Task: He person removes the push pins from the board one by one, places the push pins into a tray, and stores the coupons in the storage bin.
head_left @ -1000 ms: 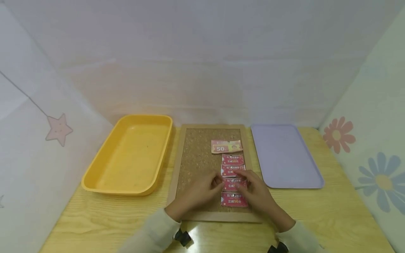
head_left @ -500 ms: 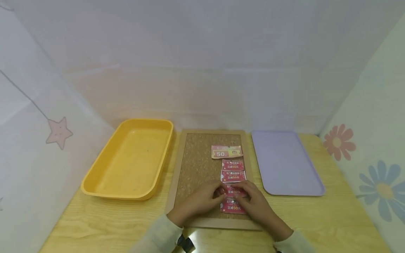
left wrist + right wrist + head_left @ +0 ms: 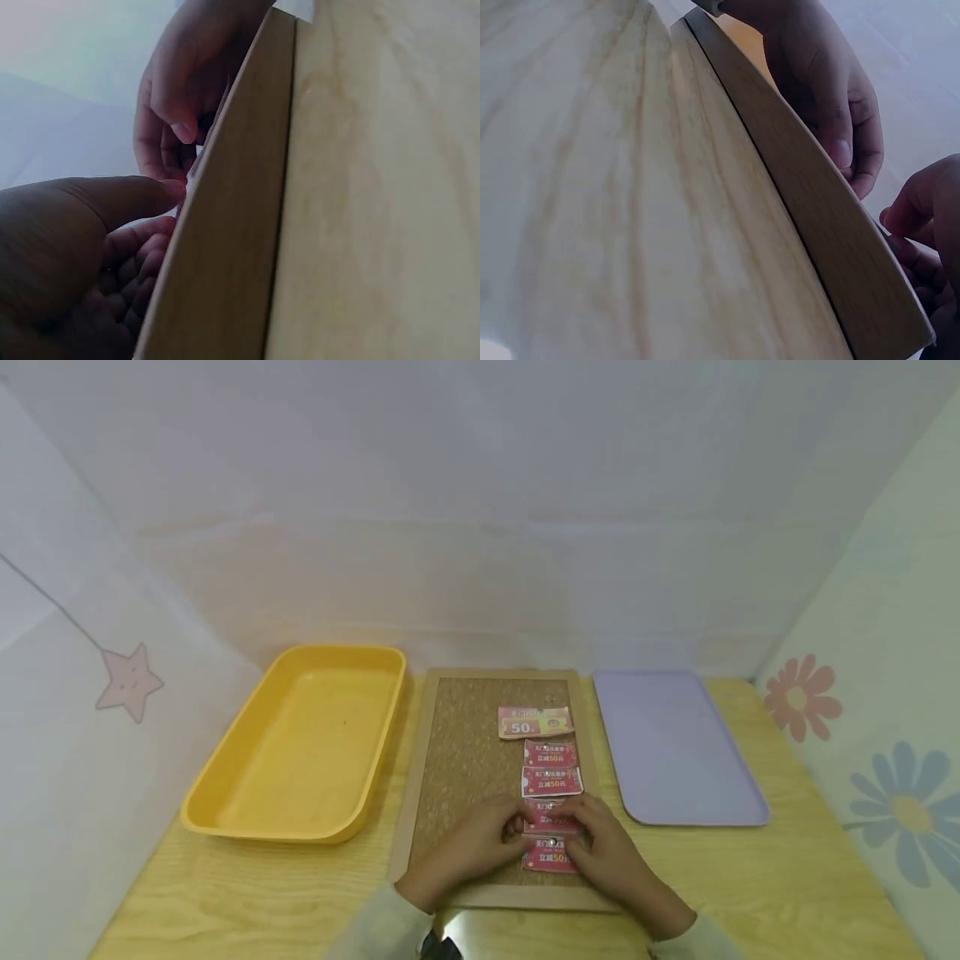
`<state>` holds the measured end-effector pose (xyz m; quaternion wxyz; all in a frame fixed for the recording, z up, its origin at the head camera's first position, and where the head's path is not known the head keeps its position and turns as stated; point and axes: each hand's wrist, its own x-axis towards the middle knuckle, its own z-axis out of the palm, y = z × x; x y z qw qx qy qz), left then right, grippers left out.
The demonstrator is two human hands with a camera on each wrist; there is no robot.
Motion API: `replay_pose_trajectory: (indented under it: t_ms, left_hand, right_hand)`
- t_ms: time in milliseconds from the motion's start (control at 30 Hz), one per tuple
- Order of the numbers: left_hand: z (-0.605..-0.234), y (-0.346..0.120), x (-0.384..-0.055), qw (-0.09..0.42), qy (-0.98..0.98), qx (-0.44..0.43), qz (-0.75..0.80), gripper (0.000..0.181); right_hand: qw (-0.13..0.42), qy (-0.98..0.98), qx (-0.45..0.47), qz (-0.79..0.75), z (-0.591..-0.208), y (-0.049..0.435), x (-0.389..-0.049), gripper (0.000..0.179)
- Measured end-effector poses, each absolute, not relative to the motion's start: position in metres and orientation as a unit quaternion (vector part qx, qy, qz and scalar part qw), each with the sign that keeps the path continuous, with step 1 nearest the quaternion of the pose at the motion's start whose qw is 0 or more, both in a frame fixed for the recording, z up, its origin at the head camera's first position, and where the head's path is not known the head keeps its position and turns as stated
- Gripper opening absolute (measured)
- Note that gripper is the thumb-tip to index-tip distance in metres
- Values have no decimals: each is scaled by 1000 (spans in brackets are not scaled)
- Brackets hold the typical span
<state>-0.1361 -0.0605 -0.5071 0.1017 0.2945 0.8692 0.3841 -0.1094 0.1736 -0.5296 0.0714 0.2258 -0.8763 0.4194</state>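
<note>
In the head view, a corkboard [image 3: 465,752] with a wooden frame carries a column of red paper coupons. My left hand [image 3: 480,839] is at the left ends of the two lowest coupons, fingers bent. From the other side, my right hand [image 3: 603,852] has its forefinger over the second-lowest coupon [image 3: 542,818] and its thumb over the lowest coupon [image 3: 546,857]. Small shiny pin heads show on several coupons. In the left wrist view, my left thumb [image 3: 161,196] meets the coupon edge behind the board's side; whether either hand pinches paper is hidden.
A yellow tray [image 3: 315,743] with raised walls stands left of the corkboard. A flat lilac tray [image 3: 678,747] lies to its right. Higher on the board is a wider pink and yellow coupon [image 3: 534,723]. Everything rests on a wooden table [image 3: 750,877] before white sheeting.
Both hands have slid a little down the column, towards the lowest coupon, uncovering the third coupon from the bottom. The whole head view has shifted slightly.
</note>
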Motion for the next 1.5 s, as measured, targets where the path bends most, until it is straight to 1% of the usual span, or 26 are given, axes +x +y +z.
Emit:
replay_pose_trajectory:
  t_ms: [200,433,700,833,1067,1267,1500]
  left_hand:
    - [-505,-52,-129,68,892,312,319,31]
    - [-506,-54,-128,71,890,310,326,31]
    - [-502,-54,-129,70,884,320,333,28]
    - [-500,-54,-129,69,885,321,330,27]
    - [-502,-54,-129,82,888,314,326,27]
    - [-508,-55,-129,90,888,312,325,27]
    - [-507,-56,-133,62,887,319,329,22]
  right_hand:
    - [80,-879,229,411,-528,174,-110,50]
    - [75,-880,235,405,-529,173,-109,50]
    - [83,-878,257,395,-526,175,-109,47]
    - [83,-875,265,397,-525,175,-110,39]
    - [87,-874,275,391,-531,175,-110,25]
    - [97,-874,284,382,-536,175,-111,25]
    - [105,-877,279,377,-537,173,-111,23]
